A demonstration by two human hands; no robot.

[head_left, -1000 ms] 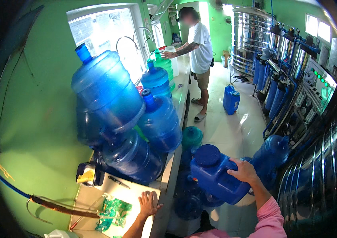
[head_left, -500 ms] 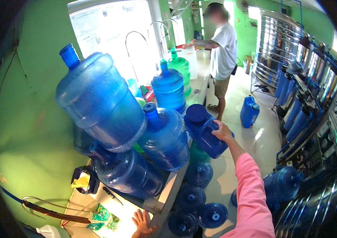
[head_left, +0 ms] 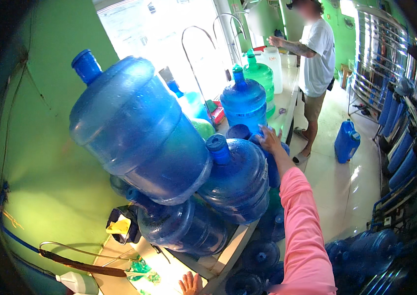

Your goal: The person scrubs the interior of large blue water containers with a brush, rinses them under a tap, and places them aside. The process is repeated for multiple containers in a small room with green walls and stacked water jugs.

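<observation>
The blue jug [head_left: 273, 167] has moved forward beside a bottle [head_left: 235, 177], directly under the grasping fingers of the right hand [head_left: 269, 141]; lifting seems done, release not, while the left hand [head_left: 190, 284] rests unclenched, empty.

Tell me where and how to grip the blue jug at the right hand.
Best at the top of the blue jug, beside its round cap, where the right hand rests, coming from above and the right. The near blue bottle hides much of the body, so a front grip looks awkward. Any handle under the hand is hidden.
</observation>
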